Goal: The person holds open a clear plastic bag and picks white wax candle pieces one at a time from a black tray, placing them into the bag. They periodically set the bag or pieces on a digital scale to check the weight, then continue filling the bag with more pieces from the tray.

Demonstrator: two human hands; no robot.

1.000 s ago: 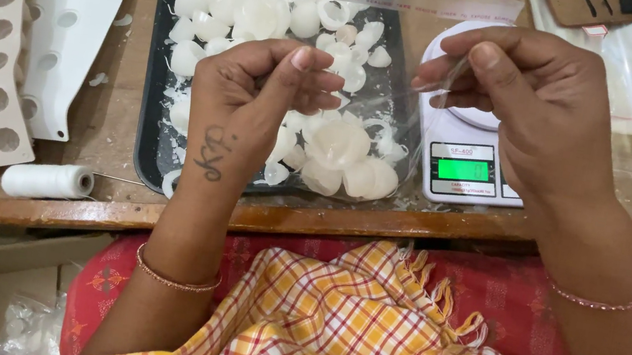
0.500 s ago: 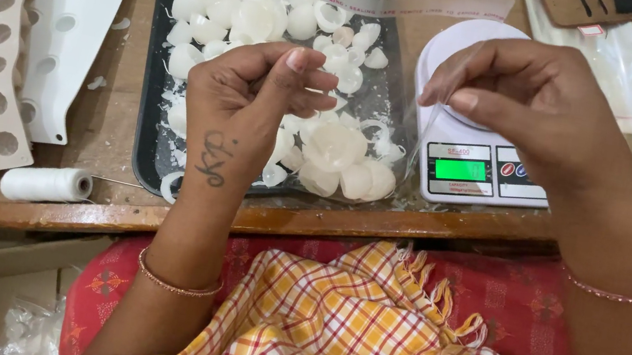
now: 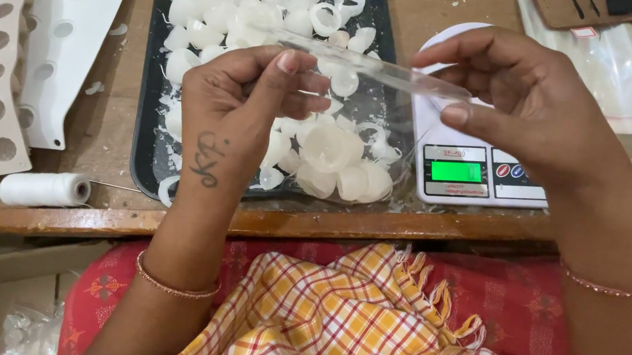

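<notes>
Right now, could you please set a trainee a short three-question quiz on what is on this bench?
1. True or false: both hands hold the clear plastic bag by its top edge.
2. What does the bag contain? A) thread B) white shell-like pieces C) screws
3. Which hand is nearer the digital scale?

Key
1. True: the left hand and right hand pinch the ends of the top strip.
2. B: the same sort of pieces fill the black tray.
3. The right hand; the white thread spool lies off to the left.
</notes>
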